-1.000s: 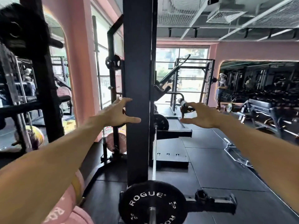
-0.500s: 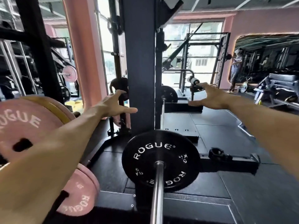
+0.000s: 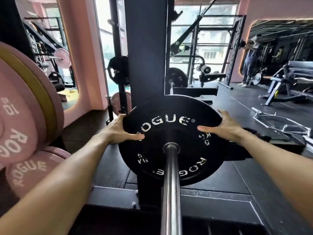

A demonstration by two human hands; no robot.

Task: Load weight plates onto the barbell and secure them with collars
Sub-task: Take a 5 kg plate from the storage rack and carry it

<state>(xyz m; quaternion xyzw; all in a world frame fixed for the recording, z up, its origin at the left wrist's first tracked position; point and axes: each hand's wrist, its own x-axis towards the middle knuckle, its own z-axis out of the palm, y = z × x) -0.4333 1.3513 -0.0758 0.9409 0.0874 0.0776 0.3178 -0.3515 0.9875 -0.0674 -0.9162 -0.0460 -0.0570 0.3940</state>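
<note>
Both hands grasp the black Rogue plate [image 3: 171, 141] mid-frame, left hand [image 3: 118, 131] curled round its left rim, right hand [image 3: 223, 128] spread against its right edge, the plate threaded on the barbell sleeve [image 3: 171, 184], pink plates [image 3: 25, 116] stacked far left.

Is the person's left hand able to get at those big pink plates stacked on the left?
Probably yes: the left hand grips the black Rogue plate, but nothing stands between it and the pink plates.

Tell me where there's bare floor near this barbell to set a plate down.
Bare black mat lies right of the barbell, between the black plate and the floor frame. The left is crowded with stacked pink plates.
</note>
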